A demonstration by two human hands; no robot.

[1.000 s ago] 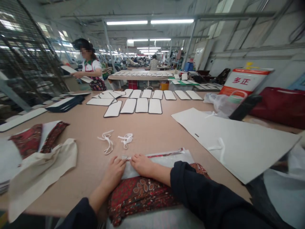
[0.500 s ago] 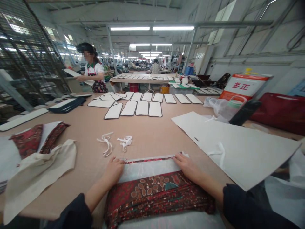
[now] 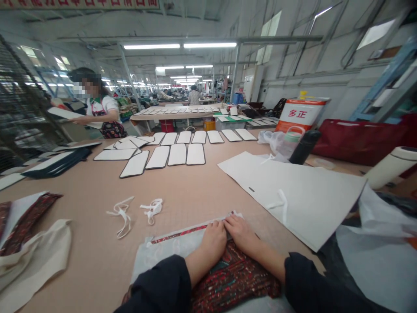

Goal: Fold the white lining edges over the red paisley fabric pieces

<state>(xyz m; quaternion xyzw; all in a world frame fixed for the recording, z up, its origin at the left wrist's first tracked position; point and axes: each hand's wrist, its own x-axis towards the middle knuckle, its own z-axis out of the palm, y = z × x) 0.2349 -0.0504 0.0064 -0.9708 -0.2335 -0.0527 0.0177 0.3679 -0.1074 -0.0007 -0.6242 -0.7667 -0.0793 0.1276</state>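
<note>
A dark red patterned cloth (image 3: 237,274) lies gathered in folds in front of me, over a pale sheet (image 3: 143,261) that looks like thin plastic or paper. Along the far edge of the sheet runs a narrow strip of the same print. My left hand (image 3: 214,240) rests at this far edge, fingers bent and closed on the cloth. Right beside it, my right hand (image 3: 240,232) is closed on the edge near its right corner. The hands nearly touch, and their fingertips hide what is pinched. Two white cords (image 3: 122,216) lie loosely beyond the sheet.
Several white panels with dark edging (image 3: 177,154) lie across the table. A large pale board (image 3: 299,187) lies at right, near a black bottle (image 3: 304,145) and a tin (image 3: 301,114). Beige cloth (image 3: 42,256) lies left. A co-worker (image 3: 100,108) holds a panel behind.
My left hand has moved right along the far edge, from its left end to beside my right hand. The view has turned right. The co-worker still holds a panel.
</note>
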